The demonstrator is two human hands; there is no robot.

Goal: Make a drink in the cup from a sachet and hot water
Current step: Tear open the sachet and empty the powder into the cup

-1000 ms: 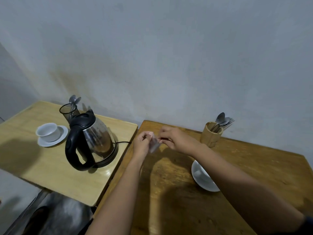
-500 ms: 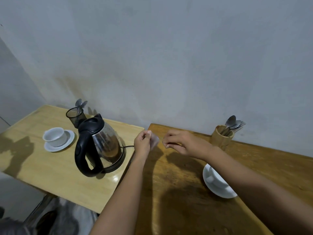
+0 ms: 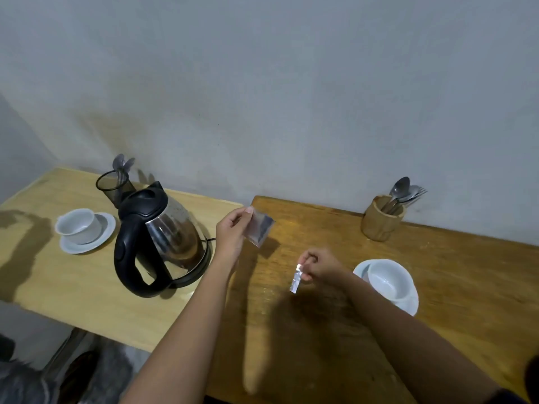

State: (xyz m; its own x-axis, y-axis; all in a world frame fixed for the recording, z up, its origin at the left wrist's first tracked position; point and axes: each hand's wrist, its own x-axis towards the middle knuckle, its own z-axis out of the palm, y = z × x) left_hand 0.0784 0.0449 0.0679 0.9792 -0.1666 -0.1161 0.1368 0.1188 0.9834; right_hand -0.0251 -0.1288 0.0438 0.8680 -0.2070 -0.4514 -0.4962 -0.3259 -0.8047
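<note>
While the left hand [image 3: 232, 233] pinches the foil sachet [image 3: 260, 229] upright, the lowered right hand [image 3: 319, 265] grips its torn-off strip [image 3: 296, 279] beside the cup [image 3: 389, 279].

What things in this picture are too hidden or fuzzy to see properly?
Head view:
- sachet: print blurred; contents not visible.
- kettle: metal wall hides the water level.
- cup: handle out of sight.
- wooden holder: hides the spoon and fork handles.
- torn strip in right hand: too small to read.
</note>
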